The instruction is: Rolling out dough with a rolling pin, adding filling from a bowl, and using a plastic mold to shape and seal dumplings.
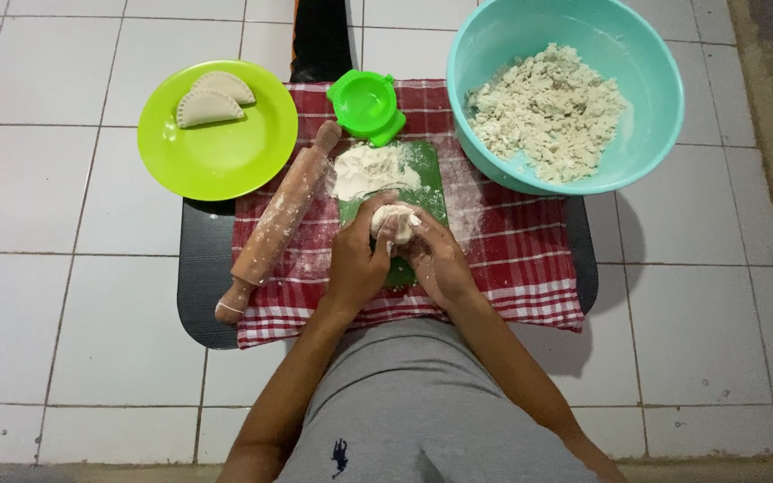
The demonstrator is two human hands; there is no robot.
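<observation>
My left hand (357,259) and my right hand (436,255) together cup a small white dough ball (394,218), held just above a floured green board (428,183). A heap of loose flour (367,170) lies on the far end of that board. A wooden rolling pin (277,224) rests diagonally to the left of my left hand. Beyond the board sits a green plastic dumpling press (367,105), open and empty.
A red checked cloth (512,259) covers a black tray (203,277) on the white tiled floor. A lime plate (225,152) at left holds two folded dumplings (212,98). A teal bowl (646,134) at right holds crumbly dough (547,107).
</observation>
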